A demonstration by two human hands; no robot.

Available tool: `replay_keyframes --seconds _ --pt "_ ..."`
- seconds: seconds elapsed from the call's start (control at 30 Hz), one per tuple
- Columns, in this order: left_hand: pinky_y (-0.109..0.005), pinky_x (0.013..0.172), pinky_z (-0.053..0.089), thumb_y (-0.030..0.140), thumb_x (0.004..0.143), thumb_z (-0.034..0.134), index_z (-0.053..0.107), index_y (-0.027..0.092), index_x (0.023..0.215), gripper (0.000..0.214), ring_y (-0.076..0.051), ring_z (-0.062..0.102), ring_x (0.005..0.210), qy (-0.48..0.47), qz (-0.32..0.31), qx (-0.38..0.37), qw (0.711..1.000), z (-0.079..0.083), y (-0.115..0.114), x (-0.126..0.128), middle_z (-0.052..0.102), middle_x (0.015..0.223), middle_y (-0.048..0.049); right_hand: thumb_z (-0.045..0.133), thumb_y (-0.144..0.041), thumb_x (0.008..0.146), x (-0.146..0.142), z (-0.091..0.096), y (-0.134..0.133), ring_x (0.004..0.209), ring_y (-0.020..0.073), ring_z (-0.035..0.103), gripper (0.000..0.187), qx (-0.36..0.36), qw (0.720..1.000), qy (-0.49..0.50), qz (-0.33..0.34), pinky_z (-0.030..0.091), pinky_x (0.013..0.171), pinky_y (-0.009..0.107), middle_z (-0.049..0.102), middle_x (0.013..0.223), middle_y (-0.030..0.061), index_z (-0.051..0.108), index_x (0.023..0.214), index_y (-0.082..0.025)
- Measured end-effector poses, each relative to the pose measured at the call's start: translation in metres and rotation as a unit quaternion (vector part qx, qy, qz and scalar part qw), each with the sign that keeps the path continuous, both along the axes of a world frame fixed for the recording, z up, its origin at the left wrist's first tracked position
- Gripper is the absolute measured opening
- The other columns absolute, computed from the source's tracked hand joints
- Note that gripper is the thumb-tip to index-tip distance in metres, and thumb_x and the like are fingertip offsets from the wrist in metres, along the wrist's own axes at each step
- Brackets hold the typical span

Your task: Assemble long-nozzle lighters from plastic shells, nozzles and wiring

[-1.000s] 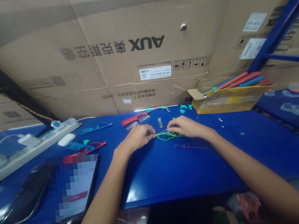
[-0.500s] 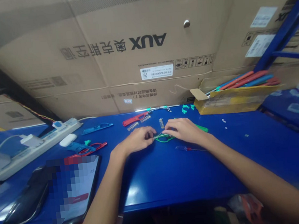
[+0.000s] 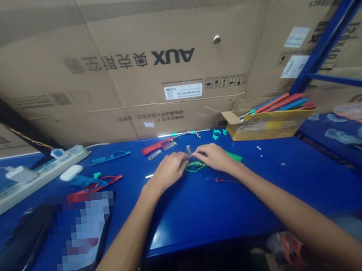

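My left hand [image 3: 173, 167] and my right hand [image 3: 214, 155] meet at the fingertips over the blue table, both closed in a pinch. What they pinch is too small and partly hidden to make out. Below the fingers lies a green plastic part [image 3: 196, 166] with a loop at one end; its far end shows past my right hand. Thin wires seem to run along it. A small clear plastic piece [image 3: 188, 150] is just behind the fingertips; whether they touch it I cannot tell. A screwdriver [image 3: 213, 179] with a clear handle lies nearer me.
Red [image 3: 156, 146] and blue plastic parts [image 3: 110, 157] lie behind and left. A cardboard box [image 3: 264, 126] of coloured parts stands at the back right. On the left are a power strip [image 3: 34, 183] and a tablet-like device [image 3: 110, 216]. Large cartons [image 3: 124, 25] wall the back.
The view has shifted slightly, so the scene sits further left. My hands have drawn closer together at the fingertips, and a small white-and-black strip shows beside my left wrist.
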State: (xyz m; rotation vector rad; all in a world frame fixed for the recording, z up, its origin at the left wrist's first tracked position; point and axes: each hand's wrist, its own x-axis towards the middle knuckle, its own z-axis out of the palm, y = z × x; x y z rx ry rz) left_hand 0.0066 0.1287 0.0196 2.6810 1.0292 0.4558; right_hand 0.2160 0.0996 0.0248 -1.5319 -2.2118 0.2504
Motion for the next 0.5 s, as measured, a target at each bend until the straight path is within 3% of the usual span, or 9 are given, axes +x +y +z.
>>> replay_keyframes --seconds 0.3,0.4,0.5 --pt "-0.032 0.082 0.051 0.017 0.097 0.05 0.066 0.021 0.105 0.017 -0.023 0.068 0.097 -0.013 0.014 -0.005 1.0 -0.005 0.002 0.003 0.072 0.108 -0.0049 0.056 -0.042 0.098 -0.006 -0.001 0.002 0.084 0.0216 0.07 0.03 -0.036 0.989 -0.072 -0.125 0.038 0.063 0.026 0.078 0.085 0.0051 0.078 0.091 -0.023" --pt "-0.031 0.082 0.051 0.015 0.097 0.049 0.067 0.021 0.103 0.02 -0.022 0.068 0.096 -0.012 0.001 -0.008 1.0 -0.003 0.002 0.003 0.071 0.109 -0.005 0.058 -0.045 0.096 0.0 -0.001 0.005 0.083 0.0215 0.07 0.03 -0.043 0.989 -0.049 -0.132 0.037 0.062 0.027 0.078 0.084 0.0036 0.078 0.087 -0.025" --pt "-0.031 0.08 0.05 0.013 0.095 0.047 0.067 0.02 0.101 0.022 -0.021 0.068 0.093 -0.017 -0.006 -0.017 1.0 -0.004 0.002 0.001 0.071 0.11 -0.0058 0.057 -0.047 0.097 0.018 0.001 0.012 0.081 0.0212 0.07 0.033 0.002 0.988 0.001 -0.153 0.038 0.063 0.027 0.078 0.083 0.0027 0.077 0.085 -0.025"
